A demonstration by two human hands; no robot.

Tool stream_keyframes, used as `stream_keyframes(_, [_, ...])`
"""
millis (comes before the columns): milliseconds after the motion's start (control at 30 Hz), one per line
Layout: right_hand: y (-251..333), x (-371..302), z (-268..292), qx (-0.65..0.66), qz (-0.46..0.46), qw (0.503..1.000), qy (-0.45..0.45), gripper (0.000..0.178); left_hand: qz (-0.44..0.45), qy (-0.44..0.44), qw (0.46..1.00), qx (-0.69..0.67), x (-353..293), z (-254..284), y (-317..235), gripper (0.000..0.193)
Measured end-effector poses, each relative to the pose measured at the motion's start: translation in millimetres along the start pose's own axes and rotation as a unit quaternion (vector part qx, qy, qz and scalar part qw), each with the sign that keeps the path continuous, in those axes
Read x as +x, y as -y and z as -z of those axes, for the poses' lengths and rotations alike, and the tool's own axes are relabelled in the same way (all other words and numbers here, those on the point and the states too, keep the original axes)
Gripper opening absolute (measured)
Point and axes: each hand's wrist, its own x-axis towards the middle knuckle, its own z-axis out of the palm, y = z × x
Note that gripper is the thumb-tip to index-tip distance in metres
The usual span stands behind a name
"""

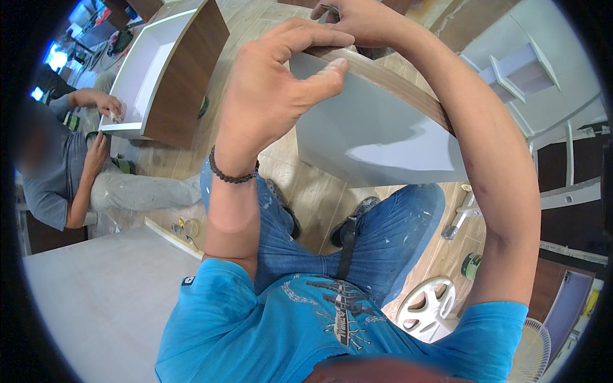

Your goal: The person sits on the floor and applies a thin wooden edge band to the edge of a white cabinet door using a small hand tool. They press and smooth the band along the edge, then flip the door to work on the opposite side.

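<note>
Before my knees stands a grey-white panel (377, 134) with a wood-grain edge (402, 83) facing up. My left hand (274, 76) grips its far corner, the thumb on the near face and the fingers over the top edge. Reaching past that corner from the right, my right hand (364, 22) is closed at the top of the view. A thin, metallic-looking piece (329, 9) shows at its fingers; its kind is too small to tell. My right forearm passes over the panel's right end.
On the left, a co-worker (51, 147) handles a white box with a brown wood front (185, 76). A pale board (115, 300) lies at lower left. To the right are a white slotted wheel-like part (428, 306), a green can (470, 266) and a metal ladder-like frame (571, 195).
</note>
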Motion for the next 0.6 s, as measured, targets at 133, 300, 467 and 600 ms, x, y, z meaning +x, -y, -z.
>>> stream_keyframes(133, [-5.1,0.4,1.0,0.008,0.008,1.0,-0.001,0.046,-0.006,0.004,1.0,0.003,1.9,-1.0,-0.9,0.029])
stream_keyframes(300, [0.5,1.2,-0.1,0.014,0.008,1.0,0.001,0.045,0.0,-0.002,1.0,0.004,-0.3,-0.8,-1.5,0.028])
stream_keyframes(467, [-1.4,3.4,-1.0,-0.002,0.025,1.0,-0.005,0.045,-0.002,-0.003,1.0,-0.002,-0.2,-1.6,0.6,0.027])
stream_keyframes(600, [4.4,-2.4,0.9,0.016,0.001,1.0,0.001,0.045,0.005,0.0,1.0,0.003,-1.2,-1.8,-0.9,0.027])
